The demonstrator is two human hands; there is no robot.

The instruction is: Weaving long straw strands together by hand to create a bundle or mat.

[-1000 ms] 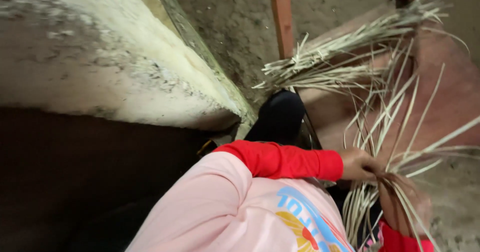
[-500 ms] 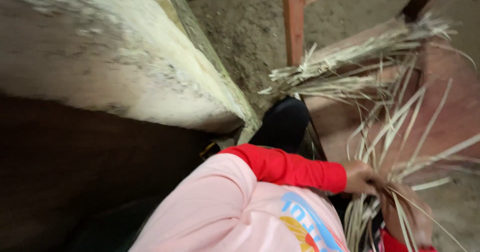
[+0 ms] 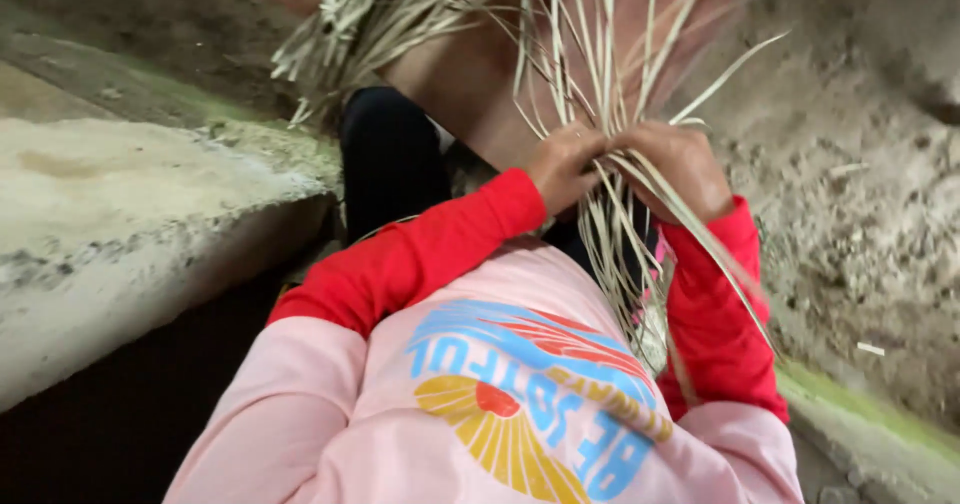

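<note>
With our left hand (image 3: 565, 164) and right hand (image 3: 678, 167) both pinching the pale dry strips (image 3: 600, 74) above our lap, a careless tug could snap or tangle them.

Dry matt fibrous strips (image 3: 600, 74); rough concrete ledge (image 3: 120, 214); soft cloth sleeves (image 3: 420, 254).
</note>
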